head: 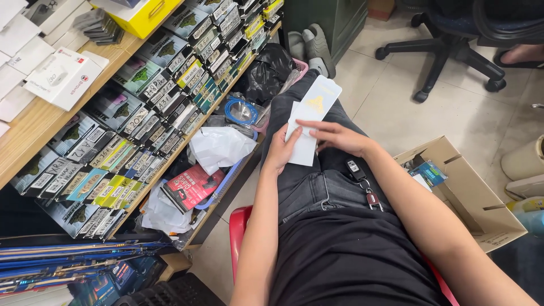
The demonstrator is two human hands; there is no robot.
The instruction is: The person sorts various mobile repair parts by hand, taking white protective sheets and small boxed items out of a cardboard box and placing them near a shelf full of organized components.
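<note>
A long white flat package [310, 116] with a yellow mark lies along my left thigh. My left hand [280, 152] grips its near left edge, thumb on top. My right hand [334, 136] rests on its near end, fingers spread flat across the white card. I sit on a red stool [238, 226] in dark jeans. A car key with a fob [356, 170] hangs at my belt, just right of the package.
Wooden shelves [45, 119] at left hold several rows of flat labelled packages [119, 147]. A blue tray [226, 181] with white bags and a red package sits below. A cardboard box [470, 198] stands at right, an office chair [453, 51] beyond it.
</note>
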